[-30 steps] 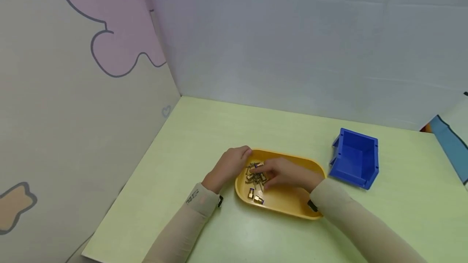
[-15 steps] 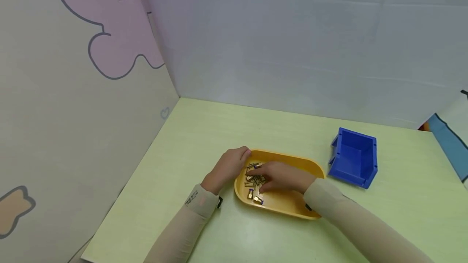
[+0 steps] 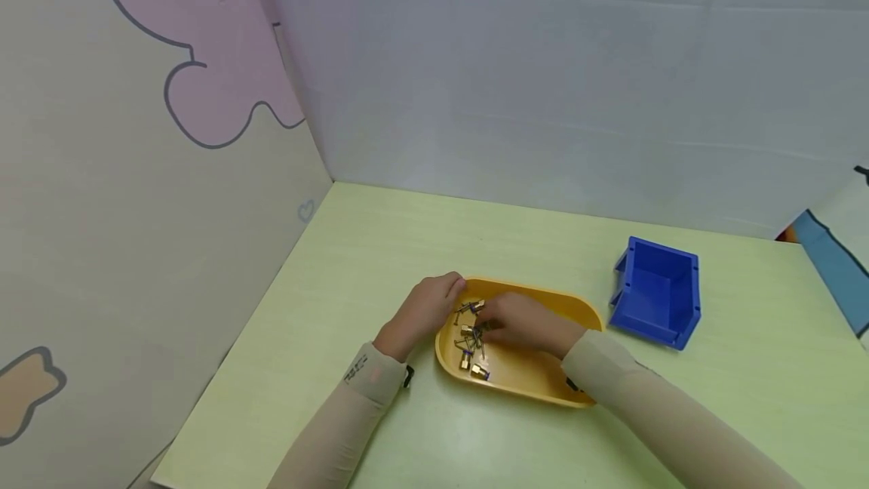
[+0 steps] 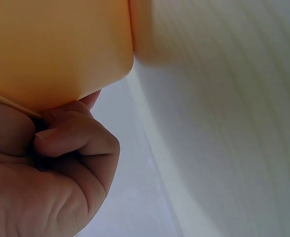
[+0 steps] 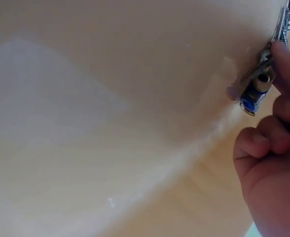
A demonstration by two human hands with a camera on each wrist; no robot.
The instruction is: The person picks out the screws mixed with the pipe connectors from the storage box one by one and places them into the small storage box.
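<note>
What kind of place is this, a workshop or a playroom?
Probably a small sorting bench: a yellow tray of small brass fittings, a blue bin beside it, and cartoon-printed screens around the green table.

Pale green table (image 3: 353,262), yellow tray (image 3: 536,383), blue bin (image 3: 657,293)

You've got the tray (image 3: 543,387) at centre of the table (image 3: 380,247), fittings (image 3: 473,345) in its nine o'clock end, bin (image 3: 655,293) at three o'clock.

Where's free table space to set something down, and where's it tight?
Bare table runs between the back wall and the yellow tray, also left of the left hand. Crowded: the tray's left end, where the right hand works among fittings; narrow gap to the blue bin.
</note>
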